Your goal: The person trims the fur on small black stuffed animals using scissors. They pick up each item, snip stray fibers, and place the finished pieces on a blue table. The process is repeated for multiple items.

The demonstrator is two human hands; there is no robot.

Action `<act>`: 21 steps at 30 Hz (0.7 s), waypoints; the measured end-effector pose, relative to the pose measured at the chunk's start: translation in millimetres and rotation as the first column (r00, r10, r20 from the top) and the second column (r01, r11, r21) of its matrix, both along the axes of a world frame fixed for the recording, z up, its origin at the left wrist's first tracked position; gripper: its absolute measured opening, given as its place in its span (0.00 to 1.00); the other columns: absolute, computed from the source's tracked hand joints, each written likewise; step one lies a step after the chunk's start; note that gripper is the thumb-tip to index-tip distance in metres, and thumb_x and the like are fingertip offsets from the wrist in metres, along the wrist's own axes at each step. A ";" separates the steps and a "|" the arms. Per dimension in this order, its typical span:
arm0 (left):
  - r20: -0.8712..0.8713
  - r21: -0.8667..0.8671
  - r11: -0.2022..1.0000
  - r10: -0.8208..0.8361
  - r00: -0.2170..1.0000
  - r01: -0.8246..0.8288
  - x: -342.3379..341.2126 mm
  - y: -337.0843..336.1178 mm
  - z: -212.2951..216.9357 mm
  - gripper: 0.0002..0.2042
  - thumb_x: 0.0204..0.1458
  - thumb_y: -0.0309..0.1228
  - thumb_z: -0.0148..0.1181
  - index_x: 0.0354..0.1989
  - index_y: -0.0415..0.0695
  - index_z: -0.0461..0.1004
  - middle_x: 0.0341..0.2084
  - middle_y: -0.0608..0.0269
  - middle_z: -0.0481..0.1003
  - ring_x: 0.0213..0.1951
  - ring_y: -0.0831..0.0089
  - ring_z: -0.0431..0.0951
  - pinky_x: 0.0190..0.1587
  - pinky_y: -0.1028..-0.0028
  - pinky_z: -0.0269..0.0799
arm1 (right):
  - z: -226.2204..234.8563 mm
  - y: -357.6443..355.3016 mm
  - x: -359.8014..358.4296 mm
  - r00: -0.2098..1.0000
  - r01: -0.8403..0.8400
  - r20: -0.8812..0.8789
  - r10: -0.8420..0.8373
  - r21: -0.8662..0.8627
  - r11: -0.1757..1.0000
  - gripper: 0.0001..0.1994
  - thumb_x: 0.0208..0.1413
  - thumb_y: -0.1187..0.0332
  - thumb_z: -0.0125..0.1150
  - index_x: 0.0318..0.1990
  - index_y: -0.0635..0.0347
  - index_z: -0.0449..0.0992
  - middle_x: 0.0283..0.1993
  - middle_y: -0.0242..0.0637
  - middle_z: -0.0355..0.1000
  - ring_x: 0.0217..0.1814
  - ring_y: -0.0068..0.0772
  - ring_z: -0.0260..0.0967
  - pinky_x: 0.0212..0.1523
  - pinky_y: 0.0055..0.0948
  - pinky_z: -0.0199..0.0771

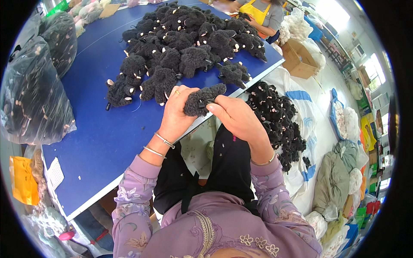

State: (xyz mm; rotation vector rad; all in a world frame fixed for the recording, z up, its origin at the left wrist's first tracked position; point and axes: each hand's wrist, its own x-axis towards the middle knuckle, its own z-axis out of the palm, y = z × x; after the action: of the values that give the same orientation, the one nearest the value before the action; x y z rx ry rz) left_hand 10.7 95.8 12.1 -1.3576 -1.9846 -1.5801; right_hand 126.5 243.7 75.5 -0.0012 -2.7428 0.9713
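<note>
Closest to the seated person's body are the black trousers, with the knees tucked up to the worktop. Just past the lap, over the near edge of the worktop, a small fuzzy toy is held up in the air. I think it is held there, low and right in front, so the person can see it well and get at it from both sides.

The left hand has its fingers bent in close around the left end, so it looks like the hand that keeps the toy steady. The right hand has its thumb and fingers pinched almost together at the other side, by a small dark bit. I cannot tell if they grip that bit or just the fuzz. Neither hand is spread wide.

Farther out, a big heap of black toys sits on the worktop, likely put there to be easy to reach. Down on the right, past the worktop's edge, is another pile of dark toys. A see-through bag stands at the left. Way back are a brown box and a co-worker in a yellow apron.
</note>
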 end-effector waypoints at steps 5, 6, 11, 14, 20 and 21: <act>0.005 -0.007 1.000 0.009 1.000 -0.009 1.0 -0.8 1.5 0.20 0.34 0.21 0.67 0.40 0.41 0.73 0.32 0.60 0.72 0.38 0.60 0.71 0.42 0.67 0.69 | -1.1 -0.6 -2.7 1.000 0.010 0.001 -0.010 -0.025 1.000 0.19 0.61 0.57 0.50 0.27 0.66 0.67 0.25 0.51 0.66 0.30 0.56 0.65 0.31 0.46 0.62; 0.002 -0.001 1.000 0.008 1.000 -0.008 1.1 -0.2 1.2 0.20 0.34 0.21 0.67 0.40 0.41 0.73 0.32 0.60 0.72 0.38 0.60 0.71 0.42 0.67 0.69 | -1.5 -0.7 -3.2 1.000 0.009 -0.007 -0.009 -0.024 1.000 0.19 0.61 0.57 0.50 0.27 0.66 0.67 0.25 0.52 0.66 0.31 0.57 0.65 0.31 0.46 0.62; -0.028 -0.004 1.000 0.021 0.999 -0.021 1.2 -1.0 1.7 0.20 0.34 0.21 0.67 0.40 0.41 0.73 0.32 0.60 0.72 0.38 0.59 0.71 0.42 0.67 0.69 | -2.1 -2.2 -6.6 0.998 -0.014 -0.053 0.013 -0.010 1.000 0.18 0.61 0.59 0.51 0.26 0.66 0.66 0.22 0.47 0.65 0.26 0.48 0.66 0.28 0.41 0.62; -0.032 -0.011 1.000 0.022 0.999 -0.022 0.9 -1.5 2.6 0.19 0.34 0.20 0.66 0.40 0.41 0.73 0.32 0.60 0.72 0.38 0.59 0.71 0.42 0.67 0.69 | 1.0 0.8 1.9 0.998 -0.054 -0.059 0.032 -0.418 0.907 0.17 0.62 0.61 0.50 0.25 0.64 0.65 0.20 0.34 0.62 0.23 0.28 0.62 0.25 0.31 0.60; -0.006 -0.002 1.000 -0.013 1.000 0.013 1.2 1.6 1.0 0.20 0.34 0.19 0.65 0.41 0.41 0.73 0.32 0.59 0.72 0.38 0.59 0.71 0.42 0.67 0.69 | 5.9 12.3 2.6 0.963 -0.073 -0.250 -0.101 -0.603 0.794 0.07 0.56 0.69 0.59 0.36 0.64 0.72 0.22 0.21 0.58 0.23 0.11 0.52 0.24 0.16 0.54; 0.003 0.000 1.000 -0.021 1.000 0.021 2.0 1.2 1.0 0.20 0.34 0.19 0.65 0.41 0.41 0.74 0.32 0.59 0.72 0.38 0.59 0.71 0.43 0.67 0.69 | 4.7 7.7 1.1 0.956 -0.020 -0.264 -0.125 -0.486 0.874 0.07 0.54 0.70 0.61 0.37 0.64 0.73 0.22 0.21 0.58 0.23 0.11 0.51 0.24 0.16 0.54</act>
State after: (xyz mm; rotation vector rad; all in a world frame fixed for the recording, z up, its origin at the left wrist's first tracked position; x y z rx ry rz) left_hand 12.7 97.0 13.1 -1.3808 -1.9782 -1.5928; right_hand 127.6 251.4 80.2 -0.0183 -2.1616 1.4882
